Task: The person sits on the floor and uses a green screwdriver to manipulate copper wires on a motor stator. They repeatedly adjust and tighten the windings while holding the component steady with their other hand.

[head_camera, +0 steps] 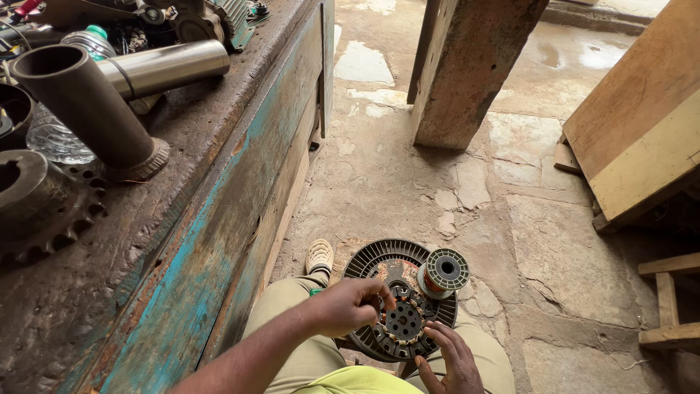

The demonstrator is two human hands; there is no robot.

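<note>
A round dark finned motor part (pixel 379 257) with a slotted stator core (pixel 402 319) at its middle rests on my lap. My left hand (pixel 351 304) reaches across from the left, fingertips pinched at the core's upper left edge, apparently on thin wire. My right hand (pixel 450 355) lies at the core's lower right, fingers spread and touching its rim. A spool of copper wire (pixel 442 272) sits on the part's upper right. My knees in tan trousers are below.
A worn blue-painted workbench (pixel 219 204) runs along the left, carrying a dark pipe (pixel 87 109), a shiny steel tube (pixel 164 67), a toothed gear (pixel 40 211) and a plastic bottle (pixel 55 135). A wooden post (pixel 467 66) stands ahead; boards (pixel 642 131) lean at right on stone floor.
</note>
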